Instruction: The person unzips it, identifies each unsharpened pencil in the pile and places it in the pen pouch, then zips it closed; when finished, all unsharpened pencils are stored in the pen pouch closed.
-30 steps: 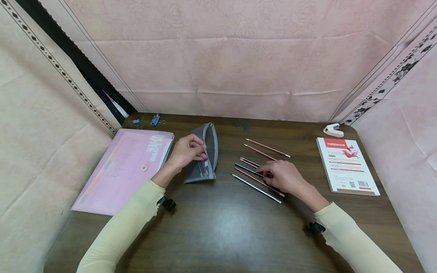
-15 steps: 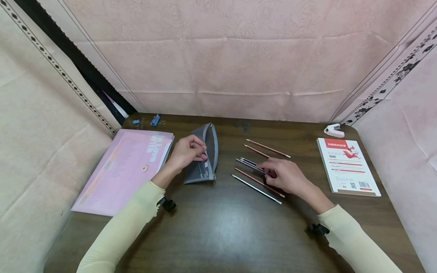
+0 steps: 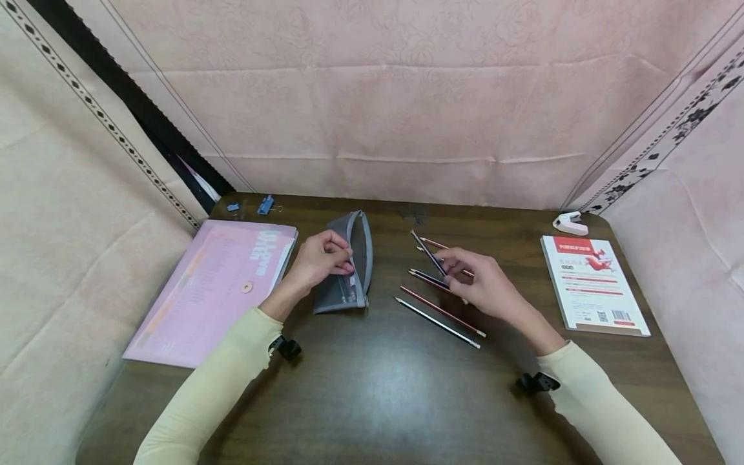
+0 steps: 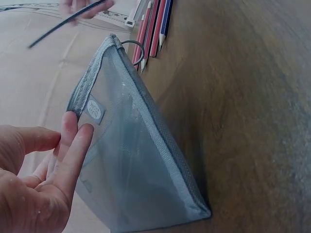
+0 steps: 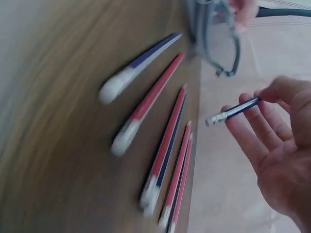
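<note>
My left hand [image 3: 321, 261] pinches the open zip edge of a grey mesh pencil pouch [image 3: 337, 298], which stands up with its mouth toward the right. In the left wrist view, thumb and fingers meet at the rim of the pouch [image 4: 141, 165]. My right hand [image 3: 481, 282] holds a dark blue pencil [image 3: 427, 250] off the table, tilted, its point away from me. The right wrist view shows this pencil's white end [image 5: 218, 118] near the fingertips. Below lie several pencils: a red one [image 3: 442, 310], a blue-and-white one [image 3: 436, 321], and others partly hidden by the hand.
Left of the pouch lies a purple document folder [image 3: 215, 290], with two blue binder clips [image 3: 265, 205] behind it. On the right are a white-and-red book [image 3: 595, 284] and a white stapler-like object [image 3: 570, 223]. Pale cloth [image 3: 372, 129] hangs around the table.
My right hand has picked up the dark blue pencil from the row, lifted it and swung its point toward the back. The left hand and pouch have stayed in place.
</note>
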The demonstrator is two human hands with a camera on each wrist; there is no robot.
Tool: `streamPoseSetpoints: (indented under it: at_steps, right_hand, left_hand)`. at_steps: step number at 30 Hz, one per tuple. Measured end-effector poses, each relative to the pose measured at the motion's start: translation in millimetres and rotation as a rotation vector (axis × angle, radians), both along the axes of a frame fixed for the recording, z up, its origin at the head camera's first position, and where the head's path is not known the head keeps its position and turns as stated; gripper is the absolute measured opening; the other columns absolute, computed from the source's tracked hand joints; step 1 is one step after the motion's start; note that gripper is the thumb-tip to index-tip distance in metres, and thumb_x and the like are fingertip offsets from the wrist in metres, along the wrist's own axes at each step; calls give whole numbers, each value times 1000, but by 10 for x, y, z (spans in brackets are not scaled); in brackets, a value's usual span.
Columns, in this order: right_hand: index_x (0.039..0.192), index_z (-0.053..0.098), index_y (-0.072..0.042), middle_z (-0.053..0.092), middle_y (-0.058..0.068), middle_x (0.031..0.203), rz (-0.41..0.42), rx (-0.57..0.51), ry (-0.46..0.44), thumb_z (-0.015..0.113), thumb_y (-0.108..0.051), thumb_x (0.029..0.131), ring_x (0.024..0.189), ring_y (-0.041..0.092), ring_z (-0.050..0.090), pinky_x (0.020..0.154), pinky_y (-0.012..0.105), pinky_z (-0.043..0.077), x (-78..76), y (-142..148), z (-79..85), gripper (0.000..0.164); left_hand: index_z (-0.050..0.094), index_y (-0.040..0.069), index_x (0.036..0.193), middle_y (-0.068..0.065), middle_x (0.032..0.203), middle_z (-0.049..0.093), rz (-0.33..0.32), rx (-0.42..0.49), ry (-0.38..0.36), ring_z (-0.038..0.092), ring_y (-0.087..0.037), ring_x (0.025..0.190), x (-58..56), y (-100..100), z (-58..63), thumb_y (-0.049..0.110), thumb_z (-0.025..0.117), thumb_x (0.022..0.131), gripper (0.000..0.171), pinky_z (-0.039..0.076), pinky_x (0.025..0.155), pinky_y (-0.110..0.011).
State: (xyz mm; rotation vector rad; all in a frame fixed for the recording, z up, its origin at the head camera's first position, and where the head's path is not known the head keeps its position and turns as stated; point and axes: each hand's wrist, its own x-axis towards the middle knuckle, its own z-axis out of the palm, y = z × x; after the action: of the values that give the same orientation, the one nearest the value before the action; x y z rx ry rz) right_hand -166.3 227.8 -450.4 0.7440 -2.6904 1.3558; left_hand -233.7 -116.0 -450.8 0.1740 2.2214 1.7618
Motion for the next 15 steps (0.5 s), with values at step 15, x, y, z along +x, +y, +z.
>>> streamPoseSetpoints:
  at_steps: [15]
  right_hand:
    - [138, 43, -25, 54, 15, 112, -135, -957, -406, 56, 3, 93, 103, 35, 67, 80, 55, 57, -318, -1080, 42, 55]
  left_hand:
    - [57, 5, 105, -19, 94, 67, 2, 4, 35, 73, -28, 77, 23, 56, 28, 15, 67, 90, 20, 62, 72, -36]
